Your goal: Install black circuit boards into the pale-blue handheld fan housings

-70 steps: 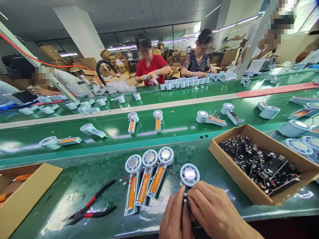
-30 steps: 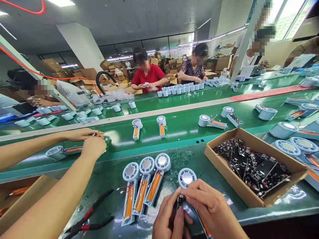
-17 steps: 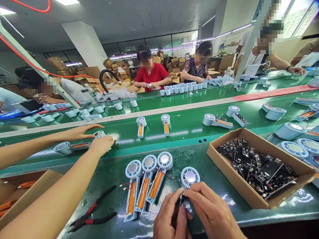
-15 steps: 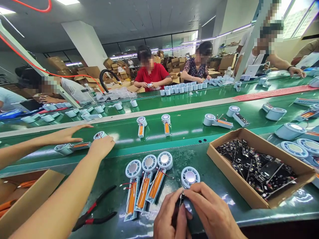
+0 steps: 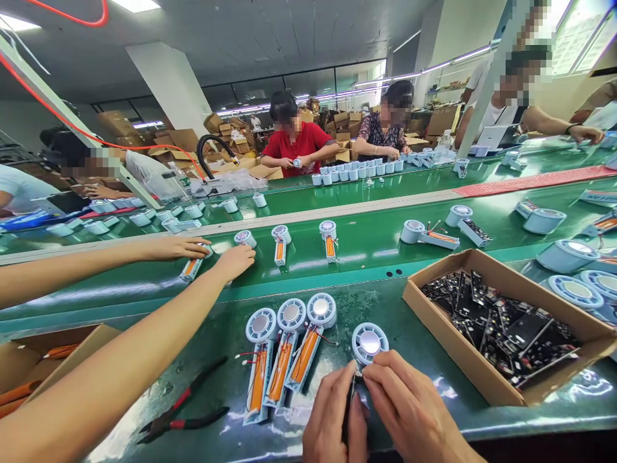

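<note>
Head view: my left hand (image 5: 337, 421) and right hand (image 5: 409, 411) stayed pinched on the dark board (image 5: 351, 393) while a co-worker's hand (image 5: 236, 260) slid right along the far belt (image 5: 366, 252).

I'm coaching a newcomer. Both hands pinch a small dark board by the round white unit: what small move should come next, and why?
Probably ease the board down toward the unit. The left hand and right hand pinch it on edge just short of the unit's near rim, so a short lowering looks likeliest to bring them together.
</note>
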Demonstrator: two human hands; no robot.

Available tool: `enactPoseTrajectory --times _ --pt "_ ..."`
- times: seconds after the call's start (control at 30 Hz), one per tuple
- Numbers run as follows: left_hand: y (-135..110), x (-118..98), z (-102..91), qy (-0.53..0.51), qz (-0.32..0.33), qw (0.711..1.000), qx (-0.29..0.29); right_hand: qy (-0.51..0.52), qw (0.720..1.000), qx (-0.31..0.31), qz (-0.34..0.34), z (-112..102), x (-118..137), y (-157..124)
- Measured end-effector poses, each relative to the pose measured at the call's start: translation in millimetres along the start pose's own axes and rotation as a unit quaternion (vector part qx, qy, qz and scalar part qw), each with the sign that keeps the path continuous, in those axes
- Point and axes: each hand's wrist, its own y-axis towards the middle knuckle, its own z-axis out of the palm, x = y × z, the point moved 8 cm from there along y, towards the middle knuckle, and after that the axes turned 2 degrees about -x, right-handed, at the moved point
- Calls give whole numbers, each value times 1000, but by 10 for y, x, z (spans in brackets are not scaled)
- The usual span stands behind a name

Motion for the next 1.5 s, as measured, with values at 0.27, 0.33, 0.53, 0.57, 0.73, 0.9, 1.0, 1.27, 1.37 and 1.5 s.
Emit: enactPoseTrajectory --times 0.27,0.33,0.53,0.57,0.73,0.9,1.0,1.27,1.37,1.5 --pt "23 -88 13 19 74 997 25 6 1000 -9 -21 38 -8 10" --pt "49 -102 12 -3 71 996 50 31 999 11 1 60 -45 6" --pt "83 -184 36 -21 93 993 73 62 996 53 36 141 -100 -15" --pt "85 -189 33 -10 92 993 77 70 995 48 44 138 -124 -19" --pt "174 -251 -189 98 56 987 110 113 989 64 77 -40 -213 67" --pt "344 -605 -469 128 70 987 70 30 969 236 -63 -279 182 400" --pt "460 -615 -427 57 31 996 67 34 951 276 -134 -349 329 495" --pt "732 -353 139 -9 2 968 252 66 980 39 185 -608 -586 162" --pt "709 -385 304 23 46 953 300 109 958 55 258 -608 -788 -63" --pt "715 -348 335 56 47 952 296 30 982 81 170 -658 -732 -140"
